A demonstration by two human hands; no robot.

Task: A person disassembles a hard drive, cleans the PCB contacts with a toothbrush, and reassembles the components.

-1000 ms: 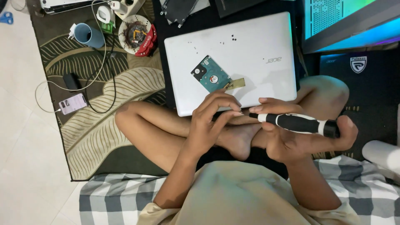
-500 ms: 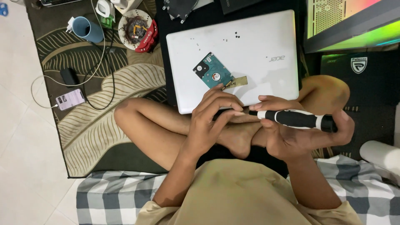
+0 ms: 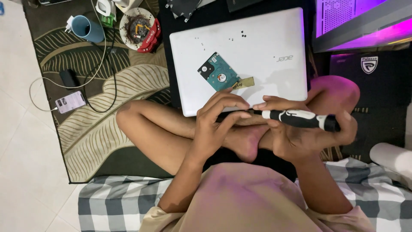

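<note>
My right hand [image 3: 300, 137] grips a black and white electric screwdriver [image 3: 300, 119], held level with its tip pointing left. The fingertips of my left hand [image 3: 216, 122] pinch at that tip; what sits between them is too small to make out. Both hands hover over my crossed legs, just in front of a closed white laptop [image 3: 266, 38]. On the laptop's lid lies a bare hard drive [image 3: 219, 77], circuit side up, with a small tan tab [image 3: 243, 83] beside it. Several tiny dark screws [image 3: 243, 33] lie farther back on the lid.
A leaf-patterned rug [image 3: 86, 124] holds a blue mug [image 3: 86, 28], a round dish of small items [image 3: 137, 26], a phone [image 3: 71, 102] on a white cable and a dark power bank [image 3: 68, 78]. A glowing computer case [image 3: 365, 21] stands at right. A checked cloth [image 3: 116, 202] lies under me.
The hands have hardly moved; the left fingers stay at the screwdriver's tip. The glow from the computer case has turned from green to purple.
</note>
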